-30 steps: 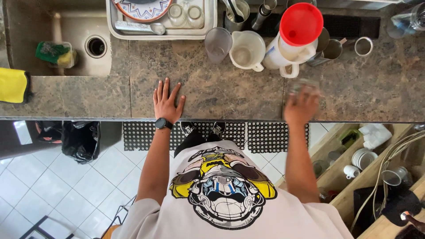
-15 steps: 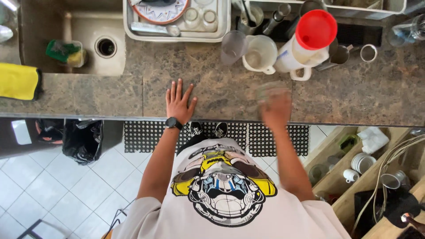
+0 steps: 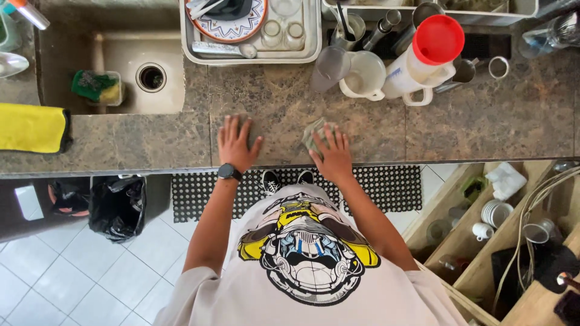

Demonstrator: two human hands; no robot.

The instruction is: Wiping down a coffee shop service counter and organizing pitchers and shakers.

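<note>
Brown stone surface (image 3: 471,130) runs across the frame, sink (image 3: 121,72) at its left end, dish tray (image 3: 254,55) at the back. Yellow cloth (image 3: 30,128) lies left of the sink. White jug with red lid (image 3: 423,60) stands behind. Left hand (image 3: 237,143) flat on the surface, fingers spread, holding nothing. Right hand (image 3: 332,154) presses a crumpled greenish rag (image 3: 314,131) near the front edge.

Under the hands (image 3: 237,142) lies a smooth, speckled stone counter (image 3: 483,121); the right hand (image 3: 331,152) presses a soft cloth (image 3: 314,130).
</note>
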